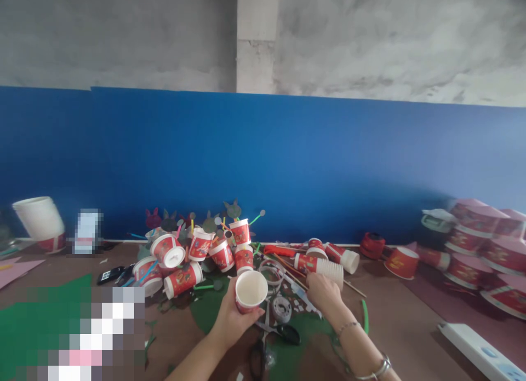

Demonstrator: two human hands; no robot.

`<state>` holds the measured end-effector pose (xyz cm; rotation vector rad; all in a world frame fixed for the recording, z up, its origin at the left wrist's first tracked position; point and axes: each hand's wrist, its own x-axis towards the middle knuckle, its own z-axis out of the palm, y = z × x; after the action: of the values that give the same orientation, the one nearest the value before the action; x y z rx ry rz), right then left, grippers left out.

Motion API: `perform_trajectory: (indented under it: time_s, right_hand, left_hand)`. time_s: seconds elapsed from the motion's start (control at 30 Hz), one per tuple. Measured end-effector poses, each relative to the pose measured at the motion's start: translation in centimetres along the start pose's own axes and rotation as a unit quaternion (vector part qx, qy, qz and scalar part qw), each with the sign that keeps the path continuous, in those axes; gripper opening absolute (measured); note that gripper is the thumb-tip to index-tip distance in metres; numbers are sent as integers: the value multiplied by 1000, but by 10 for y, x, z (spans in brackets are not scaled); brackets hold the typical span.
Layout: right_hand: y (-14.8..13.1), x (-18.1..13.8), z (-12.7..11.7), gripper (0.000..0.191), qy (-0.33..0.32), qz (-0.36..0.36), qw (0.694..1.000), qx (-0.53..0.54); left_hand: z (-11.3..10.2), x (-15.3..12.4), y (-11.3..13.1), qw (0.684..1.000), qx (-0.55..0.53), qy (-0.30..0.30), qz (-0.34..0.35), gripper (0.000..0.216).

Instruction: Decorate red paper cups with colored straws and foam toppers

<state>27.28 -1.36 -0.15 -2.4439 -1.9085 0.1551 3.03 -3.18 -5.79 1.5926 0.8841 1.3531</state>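
- The left hand (233, 311) was curled round a red-and-white paper cup (251, 289), thumb along its lower side, the open mouth tipped toward the wearer
- The right hand (324, 294) reached to the near side of a nested stack of cups (318, 267) lying on its side on the bench (394, 329); whether its fingers pinched the stack or only touched it, I could not tell
- Just right of the left hand sat a roll of tape (282, 309), with scissors (267, 327) beside it, handles toward the wearer
- Beyond and left of the left hand lay a heap of decorated cups (201, 244)
- Light pressure from the left hand probably suited the thin paper wall best, since squeezing could have buckled the rim
- For the right hand, steadying the stack before pulling at any one cup seemed wise, as it looked free to roll
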Motion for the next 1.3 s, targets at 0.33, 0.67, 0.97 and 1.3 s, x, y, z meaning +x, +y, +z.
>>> perform_trajectory:
  time_s: [0.33,0.67,0.97,1.3]
  right_hand:
    - [4,2,-2,20,-20,-30,999,14]
    - [-8,-21,-41,8,194,-98,956,199]
    - [-60,-74,-38,18,266,-419,722,482]
    - [-63,-77,-30,22,249,-496,722,413]
  left_hand:
    - [-1,-2,2,998,-46,30,-27,60]
    - [2,1,-3,987,-144,34,-56,68]
    - [2,-1,8,989,-142,28,-40,63]
    - [-3,0,8,993,-109,19,-39,63]
